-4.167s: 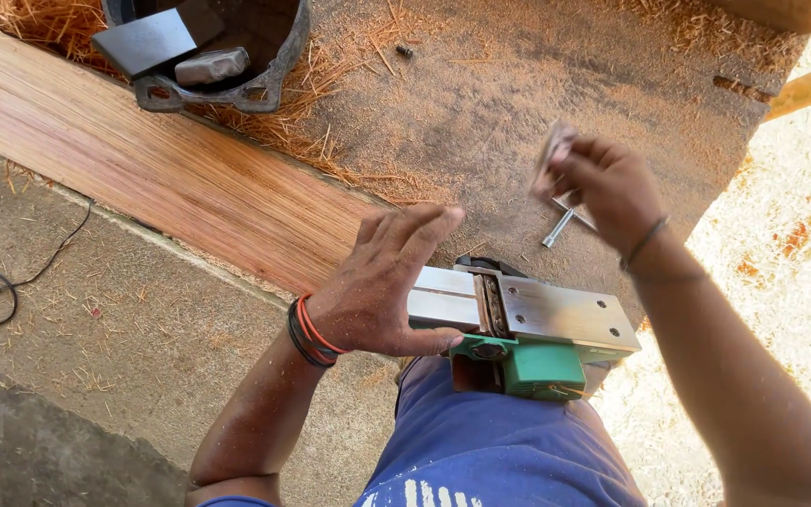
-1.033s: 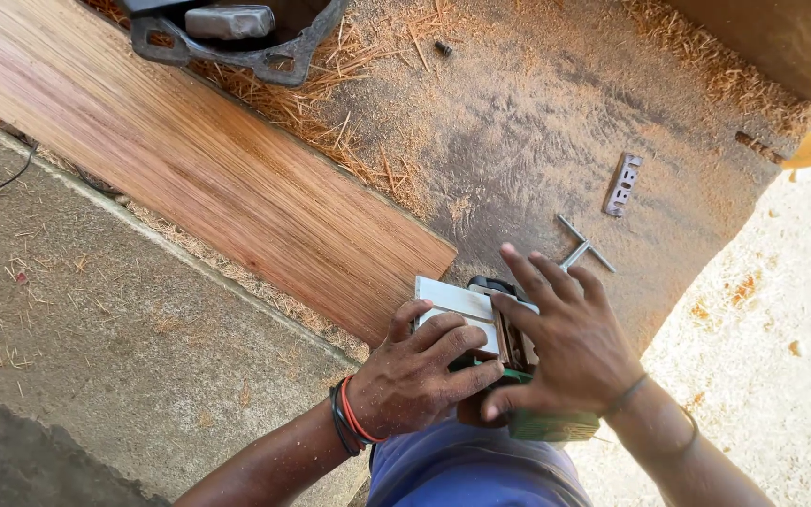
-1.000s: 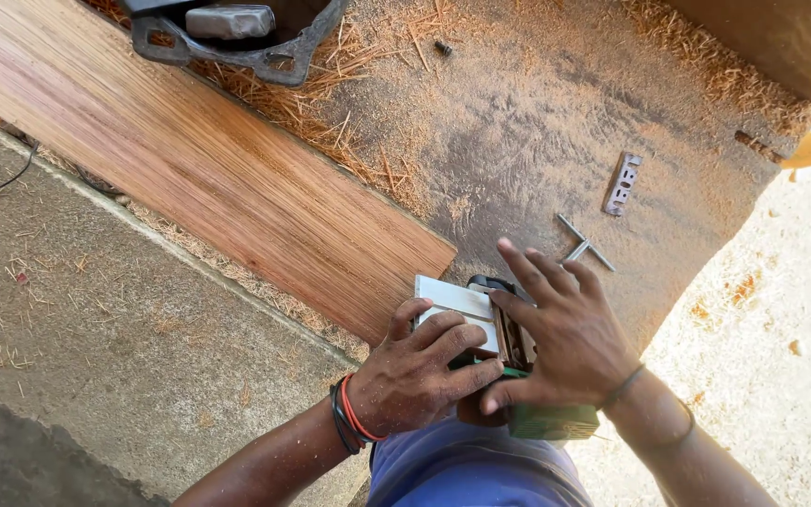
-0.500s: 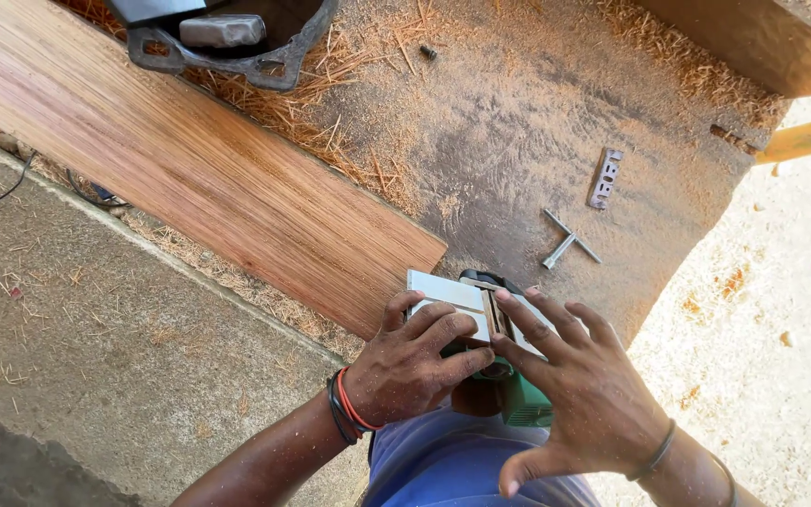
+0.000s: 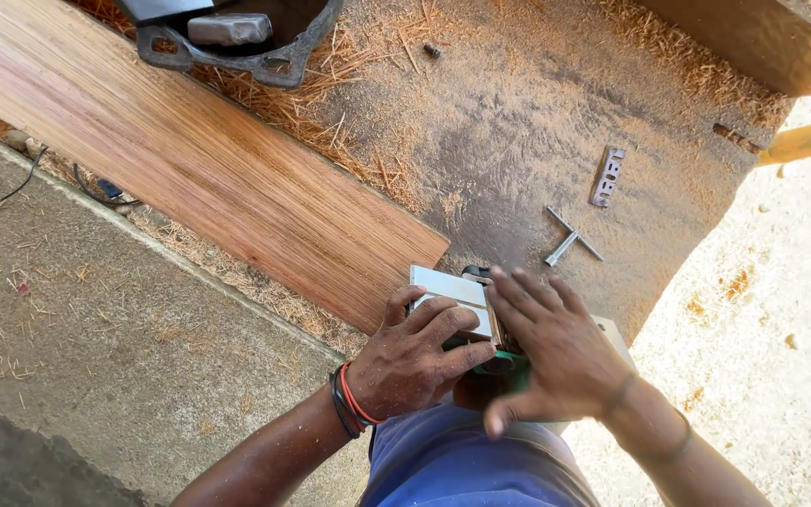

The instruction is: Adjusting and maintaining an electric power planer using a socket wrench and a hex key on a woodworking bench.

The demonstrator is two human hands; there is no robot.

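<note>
An electric hand planer (image 5: 452, 291) with a metal sole and green body lies upside down on my lap. My left hand (image 5: 417, 359) grips its front end, fingers curled over the sole. My right hand (image 5: 546, 347) rests flat across the middle of the planer, fingers spread, covering the blade drum area. On the dusty ground ahead lie a T-shaped socket wrench (image 5: 570, 238) and a small slotted metal plate (image 5: 607, 176), both apart from my hands.
A long reddish wooden plank (image 5: 190, 160) runs diagonally from upper left to the planer. A dark metal tool body (image 5: 237, 38) sits in wood shavings at the top. A black cable (image 5: 2, 199) lies on the concrete at left. Another timber (image 5: 781, 38) is at top right.
My right hand put down the metal plate and wrench on the ground, came back and now lies flat over the planer. The left hand has kept its hold.
</note>
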